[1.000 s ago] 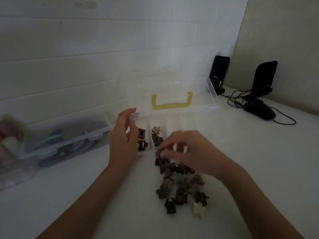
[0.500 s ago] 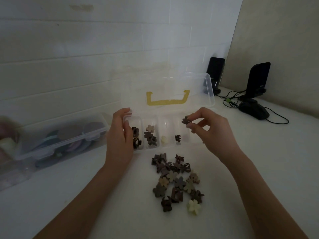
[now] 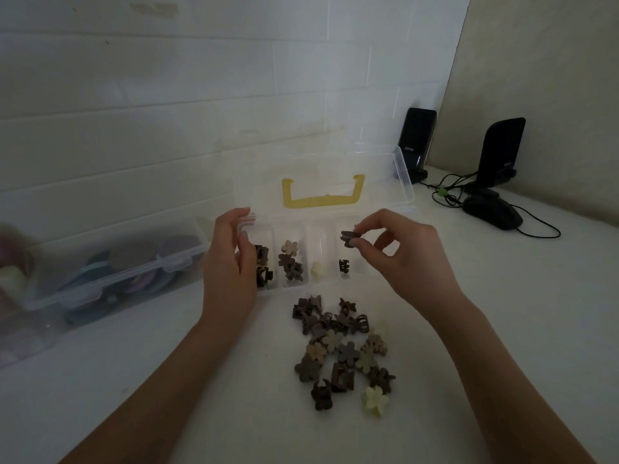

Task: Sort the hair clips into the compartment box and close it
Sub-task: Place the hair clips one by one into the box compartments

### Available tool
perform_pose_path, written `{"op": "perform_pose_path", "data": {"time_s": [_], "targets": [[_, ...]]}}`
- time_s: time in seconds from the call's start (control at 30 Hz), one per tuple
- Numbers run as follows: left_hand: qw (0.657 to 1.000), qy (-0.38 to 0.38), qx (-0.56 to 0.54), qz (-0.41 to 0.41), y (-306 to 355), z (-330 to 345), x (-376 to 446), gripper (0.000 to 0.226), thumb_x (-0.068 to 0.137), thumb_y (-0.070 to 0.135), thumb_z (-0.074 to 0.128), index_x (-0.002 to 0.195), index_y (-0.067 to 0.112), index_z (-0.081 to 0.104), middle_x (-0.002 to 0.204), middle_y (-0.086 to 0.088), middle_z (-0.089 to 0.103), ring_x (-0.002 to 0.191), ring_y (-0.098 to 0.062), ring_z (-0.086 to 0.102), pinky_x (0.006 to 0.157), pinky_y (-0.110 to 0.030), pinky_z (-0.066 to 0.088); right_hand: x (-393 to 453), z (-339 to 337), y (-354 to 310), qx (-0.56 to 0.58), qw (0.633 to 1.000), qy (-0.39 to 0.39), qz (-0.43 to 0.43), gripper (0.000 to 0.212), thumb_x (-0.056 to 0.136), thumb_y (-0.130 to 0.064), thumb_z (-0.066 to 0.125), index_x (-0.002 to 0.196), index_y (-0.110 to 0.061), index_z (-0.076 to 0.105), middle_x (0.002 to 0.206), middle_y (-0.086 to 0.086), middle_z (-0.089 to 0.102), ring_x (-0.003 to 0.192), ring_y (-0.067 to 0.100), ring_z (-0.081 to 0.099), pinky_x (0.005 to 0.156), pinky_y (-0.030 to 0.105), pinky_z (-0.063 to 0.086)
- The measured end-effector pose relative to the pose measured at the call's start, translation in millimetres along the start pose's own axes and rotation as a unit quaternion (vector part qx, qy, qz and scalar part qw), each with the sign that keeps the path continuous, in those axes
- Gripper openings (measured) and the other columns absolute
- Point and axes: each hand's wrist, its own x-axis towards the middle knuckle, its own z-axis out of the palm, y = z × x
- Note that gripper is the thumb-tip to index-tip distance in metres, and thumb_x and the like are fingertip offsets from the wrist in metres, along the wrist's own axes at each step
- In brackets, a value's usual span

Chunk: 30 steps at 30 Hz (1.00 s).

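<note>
Bare left hand (image 3: pixel 227 266), bare right hand (image 3: pixel 410 259)

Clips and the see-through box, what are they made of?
The small clip pinched by the right hand looks like matte brown plastic: moulded teeth, no shine. The box seems to be clear hard plastic, since the sorted clips show through its walls. Its handle looks like opaque yellow plastic.
</note>
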Motion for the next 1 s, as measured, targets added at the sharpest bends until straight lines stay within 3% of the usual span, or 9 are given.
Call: {"op": "perform_pose_path", "data": {"time_s": [0.13,0.33,0.43,0.6,0.67,0.73,0.83,0.93,1.0], "targets": [[1.0,0.006,-0.002,0.006,0.5,0.1,-0.6,0.027,0.1,0.005,0.036,0.122,0.015,0.047,0.106,0.0,0.061,0.073,-0.004,0.053,0.065,-0.018,0.04,-3.0,6.4,-8.5,0.038,0.999,-0.027,-0.029,0.009,0.084,-0.019,0.066,0.088,-0.025,0.061,0.085,-0.017,0.065,0.068,0.007,0.058,0.056,0.024,0.049],[1.0,0.009,0.002,0.002,-0.8,0.8,-0.4,0.027,0.1,0.006,0.035,0.122,0.016,0.047,0.099,-0.003,0.061,0.071,-0.004,0.051,0.064,-0.017,0.037,-6.7,18.7,-10.8,-0.079,0.984,-0.108,-0.114,0.019,0.091,-0.019,0.05,0.104,-0.027,0.062,0.092,-0.009,0.051,0.058,0.007,0.048,0.057,0.026,0.047],[1.0,0.014,0.003,0.005,0.9,1.0,-0.6,0.028,0.1,0.005,0.036,0.122,0.017,0.047,0.102,0.001,0.06,0.075,-0.008,0.054,0.066,-0.017,0.039,-10.9,26.4,-16.5,-0.171,0.965,-0.173,-0.095,0.029,0.096,-0.026,0.039,0.118,-0.026,0.058,0.097,-0.005,0.041,0.067,0.012,0.047,0.062,0.029,0.047],[1.0,0.01,0.004,0.009,3.7,1.9,-0.5,0.027,0.099,0.004,0.036,0.121,0.015,0.047,0.105,0.016,0.054,0.085,-0.007,0.055,0.076,-0.021,0.044,-11.9,40.6,-23.8,-0.27,0.938,-0.218,-0.019,0.035,0.098,-0.025,0.032,0.129,-0.018,0.047,0.116,0.008,0.048,0.092,0.026,0.059,0.068,0.032,0.041],[1.0,0.01,-0.001,0.016,5.9,2.1,-1.0,0.027,0.099,0.003,0.036,0.119,0.019,0.045,0.106,0.009,0.055,0.091,-0.009,0.056,0.08,-0.022,0.045,-12.4,41.7,-22.9,-0.258,0.935,-0.244,-0.002,0.04,0.098,-0.023,0.032,0.137,-0.023,0.04,0.121,0.01,0.05,0.097,0.028,0.059,0.073,0.033,0.044],[1.0,0.011,0.002,0.024,7.8,1.5,-1.2,0.027,0.098,0.001,0.037,0.119,0.017,0.044,0.105,0.006,0.055,0.089,-0.006,0.054,0.079,-0.012,0.042,-12.4,38.0,-22.0,-0.229,0.936,-0.266,0.01,0.045,0.097,-0.021,0.033,0.141,-0.029,0.037,0.114,0.01,0.053,0.093,0.027,0.058,0.076,0.034,0.045],[1.0,0.008,0.011,0.021,8.1,1.7,-1.2,0.027,0.098,0.001,0.036,0.121,0.011,0.047,0.104,0.008,0.055,0.086,-0.002,0.052,0.077,-0.005,0.038,-12.0,33.9,-17.5,-0.178,0.945,-0.273,0.025,0.043,0.095,-0.02,0.037,0.134,-0.032,0.048,0.114,0.006,0.055,0.097,0.024,0.058,0.082,0.033,0.047],[1.0,0.007,0.015,0.02,5.7,1.9,-0.7,0.026,0.099,0.005,0.036,0.122,0.01,0.047,0.104,0.023,0.051,0.087,0.006,0.053,0.076,-0.007,0.039,-12.2,34.4,-14.8,-0.153,0.951,-0.266,0.035,0.039,0.094,-0.019,0.038,0.128,-0.029,0.055,0.117,0.005,0.056,0.099,0.023,0.058,0.085,0.035,0.048],[1.0,0.006,0.011,0.023,4.9,2.2,-0.7,0.026,0.1,0.006,0.035,0.123,0.012,0.046,0.102,0.019,0.052,0.084,0.001,0.054,0.074,-0.015,0.042,-12.0,33.8,-13.2,-0.141,0.955,-0.258,0.031,0.038,0.094,-0.02,0.038,0.126,-0.028,0.056,0.117,0.003,0.057,0.094,0.018,0.057,0.081,0.032,0.048]]}}
